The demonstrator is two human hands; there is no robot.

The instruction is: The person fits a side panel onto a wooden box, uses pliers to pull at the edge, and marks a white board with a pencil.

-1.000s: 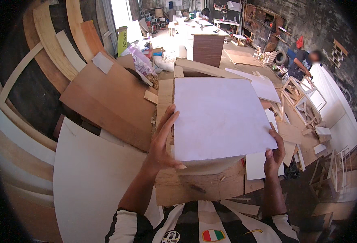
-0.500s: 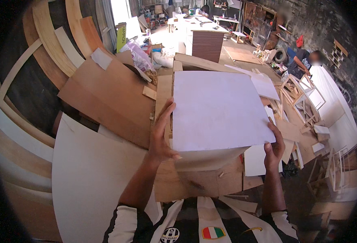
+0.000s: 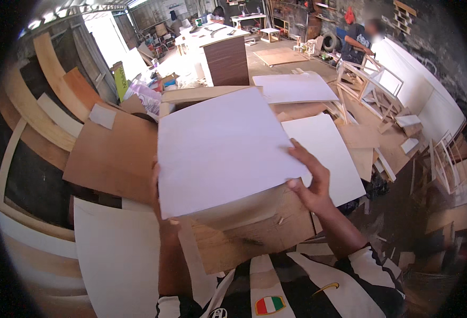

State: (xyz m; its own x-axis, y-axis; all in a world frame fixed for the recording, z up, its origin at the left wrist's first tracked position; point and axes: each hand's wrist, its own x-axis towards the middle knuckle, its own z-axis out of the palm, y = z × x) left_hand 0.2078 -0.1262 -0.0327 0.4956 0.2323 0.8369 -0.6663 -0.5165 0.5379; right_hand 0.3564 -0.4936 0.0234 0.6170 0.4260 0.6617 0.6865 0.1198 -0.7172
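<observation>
Between my hands is a box with a square white top, turned slightly askew. My left hand grips its left edge; most of the fingers are hidden behind the box, and the thumb tip shows at the near-left corner. At the right edge, close to the near-right corner, my right hand presses with fingers and thumb apart on the box. Below the box lies a stained plywood sheet. A pale wooden frame edge shows just beyond the box.
White panels lie to the right, and a brown board leans at the left beside a large white sheet. Wooden frames stand farther right near another person. A cluttered workbench stands ahead.
My view has shifted, and the box now sits farther left in it. Its top has turned counterclockwise. Both hands have stayed on it, with the left fingers now more hidden.
</observation>
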